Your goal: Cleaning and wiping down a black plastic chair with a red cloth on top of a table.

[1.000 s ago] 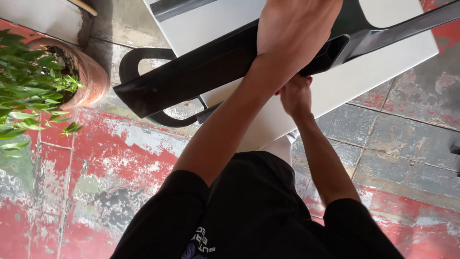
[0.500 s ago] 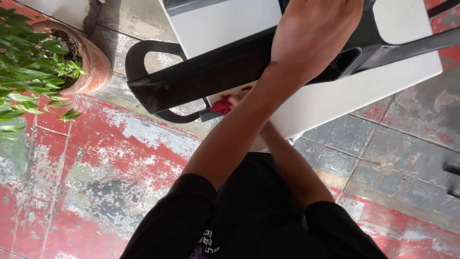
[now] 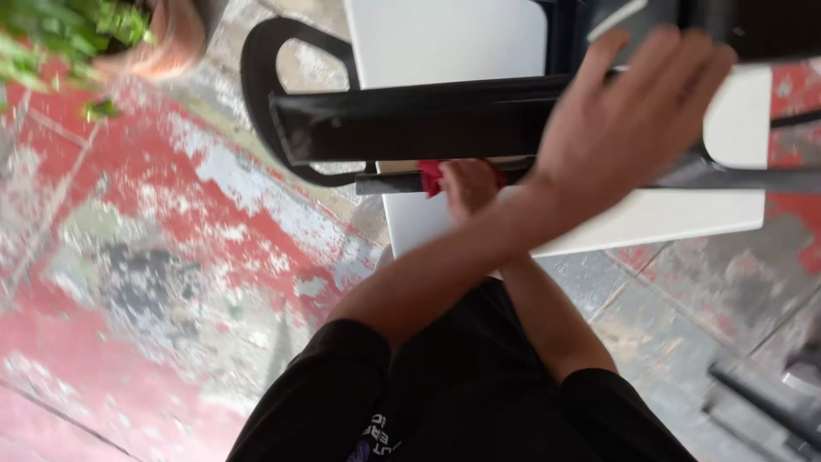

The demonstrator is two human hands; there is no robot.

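Since a moment ago the left hand (image 3: 637,111) has spread open over the black frame (image 3: 410,124), while the right hand (image 3: 469,184) grips a red cloth (image 3: 432,175).

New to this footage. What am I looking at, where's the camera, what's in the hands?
The camera sits on a person's head and looks down past their black sleeves, so the arms enter from the bottom. The arms are crossed. The left hand reaches across to the right, fingers spread on a long black frame part with a looped handle end. The right hand sits lower, pressing a red cloth against a thinner black bar. The parts lie over a white table. Below is worn red-painted floor, with a potted plant at top left. The image is motion-blurred.
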